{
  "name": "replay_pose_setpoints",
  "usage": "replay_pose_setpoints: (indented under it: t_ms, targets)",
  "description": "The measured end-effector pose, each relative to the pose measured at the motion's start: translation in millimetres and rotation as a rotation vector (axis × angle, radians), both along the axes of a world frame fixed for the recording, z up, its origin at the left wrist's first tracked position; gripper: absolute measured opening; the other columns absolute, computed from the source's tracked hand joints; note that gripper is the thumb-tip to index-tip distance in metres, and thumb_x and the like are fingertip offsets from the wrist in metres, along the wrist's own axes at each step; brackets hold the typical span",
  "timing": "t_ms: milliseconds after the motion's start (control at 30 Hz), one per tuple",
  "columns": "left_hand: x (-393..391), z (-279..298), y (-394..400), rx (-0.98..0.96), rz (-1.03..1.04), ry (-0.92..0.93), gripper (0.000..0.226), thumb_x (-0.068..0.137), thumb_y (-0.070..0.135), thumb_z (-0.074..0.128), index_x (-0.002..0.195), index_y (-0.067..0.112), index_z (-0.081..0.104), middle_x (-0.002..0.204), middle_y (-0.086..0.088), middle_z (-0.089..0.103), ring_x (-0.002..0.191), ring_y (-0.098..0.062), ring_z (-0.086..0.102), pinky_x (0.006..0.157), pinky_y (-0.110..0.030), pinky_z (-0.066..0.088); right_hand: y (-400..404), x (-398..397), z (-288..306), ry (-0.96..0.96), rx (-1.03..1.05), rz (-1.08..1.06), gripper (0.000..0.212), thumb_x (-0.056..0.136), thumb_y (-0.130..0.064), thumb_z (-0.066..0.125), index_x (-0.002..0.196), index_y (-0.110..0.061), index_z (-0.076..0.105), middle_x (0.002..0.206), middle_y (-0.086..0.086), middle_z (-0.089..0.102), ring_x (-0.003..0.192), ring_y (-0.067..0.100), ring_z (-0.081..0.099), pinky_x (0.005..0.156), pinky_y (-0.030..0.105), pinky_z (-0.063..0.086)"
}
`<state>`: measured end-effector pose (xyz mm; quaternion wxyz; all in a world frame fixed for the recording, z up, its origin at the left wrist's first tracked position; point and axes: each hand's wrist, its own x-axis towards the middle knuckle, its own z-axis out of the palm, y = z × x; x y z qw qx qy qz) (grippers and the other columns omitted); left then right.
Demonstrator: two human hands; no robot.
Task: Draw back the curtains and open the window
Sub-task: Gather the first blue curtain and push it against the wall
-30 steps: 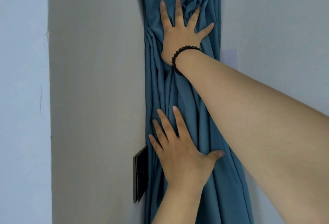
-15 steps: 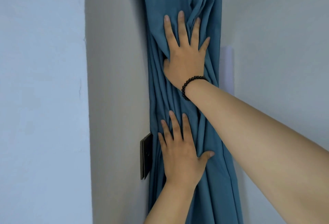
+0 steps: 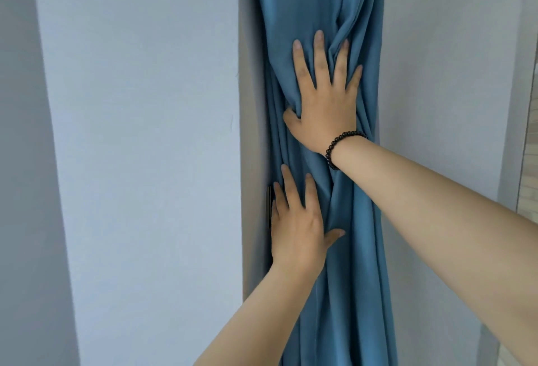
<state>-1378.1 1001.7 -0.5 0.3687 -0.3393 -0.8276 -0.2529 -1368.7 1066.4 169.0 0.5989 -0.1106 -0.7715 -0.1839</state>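
Observation:
A blue curtain [image 3: 314, 1] hangs gathered into a narrow bunch of folds in a wall corner. My right hand [image 3: 326, 103], with a dark bead bracelet at the wrist, lies flat on the bunch with fingers spread, its thumb tucked into a fold. Lower down, my left hand [image 3: 297, 226] presses flat on the curtain's left side, fingers pointing up and thumb out to the right. Neither hand closes around the fabric. A strip of window frame and glass [image 3: 528, 138] shows at the far right edge.
A white wall pillar [image 3: 145, 161] stands left of the curtain. A dark wall plate [image 3: 269, 205] peeks out edge-on beside my left hand. More white wall [image 3: 442, 74] lies right of the curtain.
The view has swung left and down, so curtain and hands sit further right in the frame. My right hand has slid down the bunch toward my left hand, its fingers closer together.

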Motion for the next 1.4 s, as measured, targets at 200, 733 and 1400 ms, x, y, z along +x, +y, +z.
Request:
replay_pose_setpoints:
  t_ms: [200, 733, 1400]
  targets:
    - [35, -11, -48, -0.019, -0.021, -0.005, 0.120, 0.074, 0.064, 0.070, 0.147, 0.017, -0.013, 0.159, -0.025, -0.004, 0.143, -0.038, 0.025, 0.106, -0.038, 0.044, -37, 37, -15, -0.055, -0.010, -0.042, 0.088, 0.081, -0.043, 0.053, 0.153, -0.023, 0.007, 0.160, 0.012, 0.005, 0.143, 0.048, 0.006, 0.109, 0.068, 0.015]
    - [123, -38, -144, -0.133, -0.205, -0.126, 0.115, 0.082, 0.057, 0.066, 0.152, 0.015, -0.015, 0.158, -0.020, -0.022, 0.149, -0.035, -0.002, 0.120, -0.040, 0.019, -118, 148, -48, -0.171, -0.123, -0.189, 0.091, 0.085, -0.056, 0.050, 0.153, -0.020, 0.001, 0.161, 0.010, 0.001, 0.143, 0.046, 0.002, 0.107, 0.069, 0.020]
    - [205, -52, -199, -0.226, -0.177, -0.204, 0.119, 0.081, 0.041, 0.075, 0.151, 0.020, -0.019, 0.155, -0.018, -0.030, 0.149, -0.037, -0.003, 0.120, -0.041, 0.019, -165, 237, -75, -0.197, -0.242, -0.097, 0.091, 0.085, -0.049, 0.051, 0.153, -0.016, 0.000, 0.161, 0.010, -0.001, 0.145, 0.042, -0.006, 0.110, 0.065, 0.018]
